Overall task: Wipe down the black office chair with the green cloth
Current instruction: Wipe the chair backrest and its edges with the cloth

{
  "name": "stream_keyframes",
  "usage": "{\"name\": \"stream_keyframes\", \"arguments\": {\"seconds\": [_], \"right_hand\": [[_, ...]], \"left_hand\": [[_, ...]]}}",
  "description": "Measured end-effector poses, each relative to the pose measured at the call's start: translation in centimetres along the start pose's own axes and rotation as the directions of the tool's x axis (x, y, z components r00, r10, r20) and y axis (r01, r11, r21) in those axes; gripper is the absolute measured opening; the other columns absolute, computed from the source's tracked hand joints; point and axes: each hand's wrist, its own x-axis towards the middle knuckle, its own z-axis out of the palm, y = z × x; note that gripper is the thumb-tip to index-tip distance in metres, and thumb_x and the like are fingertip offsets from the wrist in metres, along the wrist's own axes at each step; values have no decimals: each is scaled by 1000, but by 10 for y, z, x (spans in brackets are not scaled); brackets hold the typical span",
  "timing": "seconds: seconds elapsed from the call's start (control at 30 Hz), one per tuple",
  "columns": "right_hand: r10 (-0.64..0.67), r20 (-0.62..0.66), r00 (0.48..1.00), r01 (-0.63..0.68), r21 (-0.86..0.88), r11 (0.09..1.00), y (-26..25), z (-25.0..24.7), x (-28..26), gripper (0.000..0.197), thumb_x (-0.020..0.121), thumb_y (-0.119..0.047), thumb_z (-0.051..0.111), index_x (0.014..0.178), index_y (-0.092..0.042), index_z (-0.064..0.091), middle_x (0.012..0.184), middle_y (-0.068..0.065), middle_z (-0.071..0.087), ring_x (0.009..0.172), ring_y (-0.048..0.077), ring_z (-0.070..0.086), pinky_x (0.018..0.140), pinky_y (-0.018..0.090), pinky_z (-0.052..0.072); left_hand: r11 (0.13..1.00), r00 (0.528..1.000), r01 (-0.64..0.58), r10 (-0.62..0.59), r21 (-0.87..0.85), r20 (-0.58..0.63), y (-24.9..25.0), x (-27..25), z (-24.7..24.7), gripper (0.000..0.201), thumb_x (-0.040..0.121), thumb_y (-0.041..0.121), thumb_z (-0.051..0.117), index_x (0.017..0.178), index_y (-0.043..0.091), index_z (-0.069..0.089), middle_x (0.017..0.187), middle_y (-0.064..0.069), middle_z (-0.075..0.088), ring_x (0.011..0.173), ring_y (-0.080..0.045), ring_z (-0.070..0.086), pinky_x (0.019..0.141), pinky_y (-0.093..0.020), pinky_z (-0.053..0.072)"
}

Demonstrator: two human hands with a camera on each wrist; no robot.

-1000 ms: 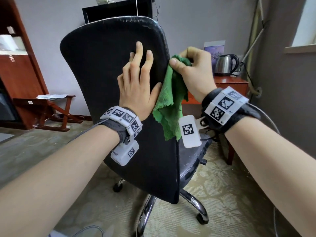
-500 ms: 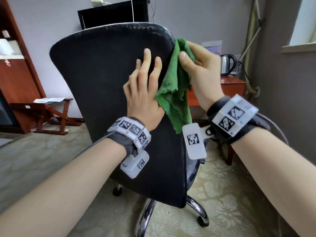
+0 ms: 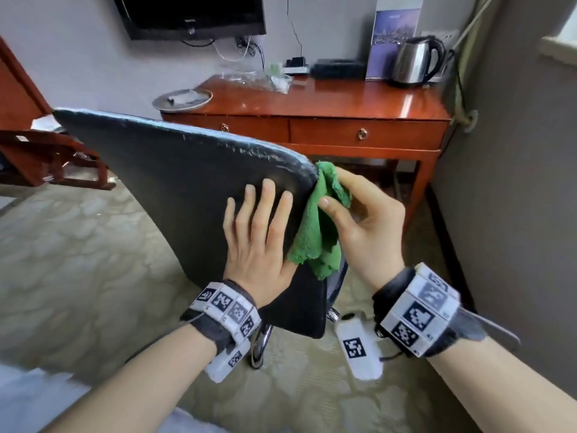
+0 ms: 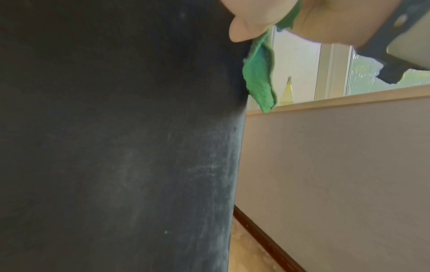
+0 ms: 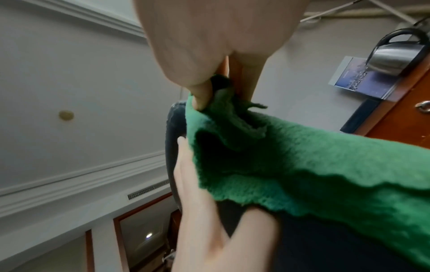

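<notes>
L hand [image 3: 259,235] flat on back of black chair [image 3: 175,182], frame center, fingers straight, slightly spread. R hand [image 3: 365,226] just right of it, thumb + fingers pinching green cloth [image 3: 318,226] vs backrest's upper-right corner/edge; rest of cloth hangs down. Wood desk [image 3: 312,98] w/ kettle [image 3: 412,62] upper right.

Soft daylight (from the right), blurred, warped edges.
</notes>
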Motion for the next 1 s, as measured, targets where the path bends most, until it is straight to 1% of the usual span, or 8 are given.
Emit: {"name": "stream_keyframes", "arguments": {"seconds": [0.2, 0.4, 0.57, 0.67, 0.73, 0.83, 0.93, 1.0], "right_hand": [[-78, 32, 996, 80, -44, 996, -39, 1, 40, 22, 86, 1, 69, 107, -3, 73, 104, 3, 73, 99, 9, 68, 87, 28, 54], [158, 15, 987, -157, -50, 986, -41, -16, 34, 18, 84, 0, 70, 102, -2, 75, 98, 4, 74, 93, 13, 70, 81, 35, 57], [462, 13, 887, -462, -9, 887, -52, -29, 39, 19, 84, -9, 73, 103, -10, 75, 96, -1, 75, 87, 4, 68, 79, 26, 53], [624, 1, 781, -624, 17, 781, -54, -36, 40, 17, 85, -8, 72, 101, -11, 76, 93, -3, 75, 83, 3, 67, 80, 26, 53], [659, -9, 752, -659, 6, 752, -56, -38, 41, 16, 84, -9, 72, 100, -12, 76, 93, -4, 75, 84, 6, 68, 81, 30, 54], [542, -3, 841, -540, -87, 837, -66, -32, 47, 15, 84, -10, 71, 98, -11, 75, 96, -2, 72, 90, 11, 67, 85, 35, 54], [351, 51, 935, -335, -195, 922, -77, -19, 56, 14, 83, -2, 71, 96, -6, 75, 96, 4, 69, 91, 14, 65, 85, 23, 50], [313, 56, 948, -296, -208, 932, -79, -14, 57, 13, 83, 0, 71, 94, -6, 75, 94, 5, 68, 89, 14, 64, 83, 20, 48]], "left_hand": [[999, 959, 36, -43, 29, 280, 10, 9, -22, 86, 71, 22, 69, 145, 8, 28, 159, -9, -2, 145, -42, 15, 114, -67, 21], [999, 892, 10, 7, -34, 453, 18, 13, -57, 98, 73, 19, 70, 154, 11, 16, 164, -4, -6, 152, -33, 6, 117, -67, 13], [995, 927, 1, 37, -101, 373, 15, 33, -101, 99, 74, 14, 68, 154, 9, 11, 162, -7, 3, 153, -27, 3, 117, -67, 8], [999, 907, 8, 9, -37, 422, 8, 46, -114, 101, 75, 15, 68, 156, 8, 8, 163, -8, 0, 153, -28, -1, 117, -68, 4], [1000, 882, 21, -27, 20, 470, 2, 51, -115, 104, 76, 17, 68, 157, 7, 3, 164, -10, -2, 153, -30, 0, 117, -68, 3], [999, 865, 20, -38, 42, 500, -2, 56, -115, 106, 74, 15, 68, 157, 6, 3, 165, -10, 1, 153, -32, 0, 117, -68, 4], [999, 876, 25, -34, 25, 481, -3, 58, -117, 99, 70, 12, 68, 155, 3, 17, 163, -11, 10, 152, -34, 5, 118, -66, 6], [999, 886, 30, -37, 22, 462, -4, 59, -117, 95, 68, 10, 67, 153, 3, 24, 162, -11, 14, 151, -34, 9, 119, -64, 9]]}}
